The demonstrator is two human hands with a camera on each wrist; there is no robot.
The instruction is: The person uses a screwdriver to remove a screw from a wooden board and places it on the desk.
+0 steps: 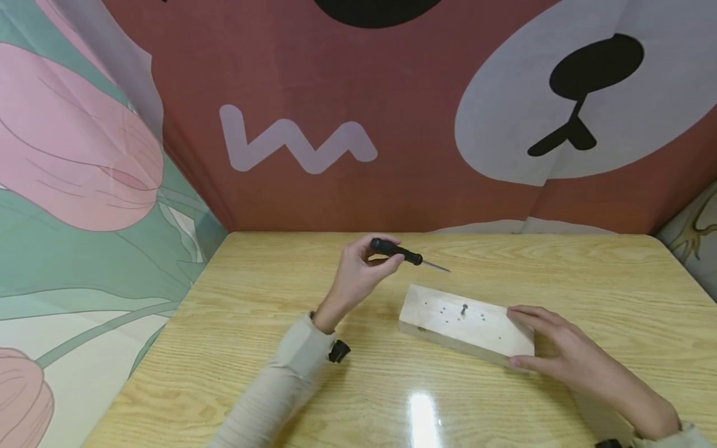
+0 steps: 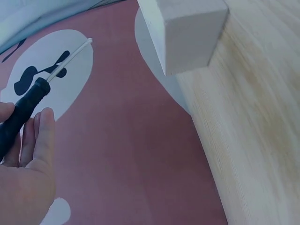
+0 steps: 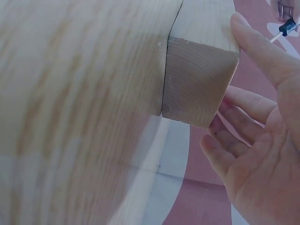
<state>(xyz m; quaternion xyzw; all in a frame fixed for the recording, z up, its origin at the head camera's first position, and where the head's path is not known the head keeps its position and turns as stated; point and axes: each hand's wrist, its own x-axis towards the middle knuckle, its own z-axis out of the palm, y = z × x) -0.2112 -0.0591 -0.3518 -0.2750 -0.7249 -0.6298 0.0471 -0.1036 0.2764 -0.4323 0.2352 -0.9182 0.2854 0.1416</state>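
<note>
My left hand (image 1: 358, 274) holds a black-handled screwdriver (image 1: 394, 250) by its handle, above the table and beyond the left end of a pale wooden block (image 1: 476, 336). The screwdriver's thin shaft points right and slightly down, its tip apart from the block. A screw (image 1: 463, 309) stands up from the block's top face, among several small holes. At the block's right end, my right hand (image 1: 566, 348) grips it, thumb on the near side and fingers at the far edge. In the right wrist view the block's end grain (image 3: 199, 82) shows between thumb and fingers.
The block lies on a wood-grain table (image 1: 252, 280). Behind the table hangs a reddish-brown printed cloth (image 1: 392, 199) with a cartoon face, and a flower-patterned cloth (image 1: 84, 155) hangs on the left. A black clip-like piece (image 1: 338, 351) sits at the left sleeve cuff.
</note>
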